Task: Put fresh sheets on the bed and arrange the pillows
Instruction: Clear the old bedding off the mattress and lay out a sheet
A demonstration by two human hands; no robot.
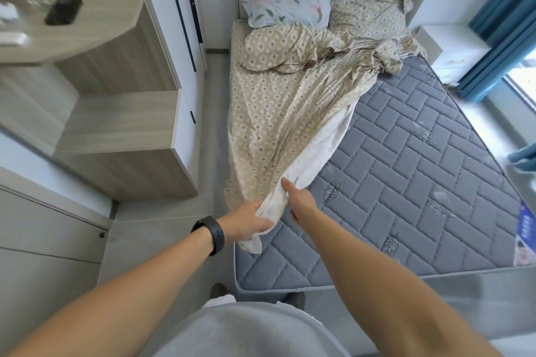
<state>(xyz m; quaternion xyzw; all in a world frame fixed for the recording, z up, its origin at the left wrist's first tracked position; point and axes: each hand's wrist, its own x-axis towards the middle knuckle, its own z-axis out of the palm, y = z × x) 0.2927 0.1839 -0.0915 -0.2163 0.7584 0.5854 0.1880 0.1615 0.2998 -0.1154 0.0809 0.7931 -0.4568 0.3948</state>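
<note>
A: How far along is the person?

B: Barely begun; the left hand [251, 219] is clenched on the patterned sheet [275, 113] at the mattress's near left corner; the right hand [300, 201] pinches the white underside beside it; most of the mattress [420, 168] lies bare.

A: And the pillows?

B: Three [287, 4] heaped at the head edge, unarranged; no containers in play.

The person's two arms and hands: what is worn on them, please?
Both forearms are bare, with no sleeves in view. The left hand has a matte black band, like a smartwatch or fitness tracker, on its wrist. The right hand has no watch, ring or glove that shows.
</note>
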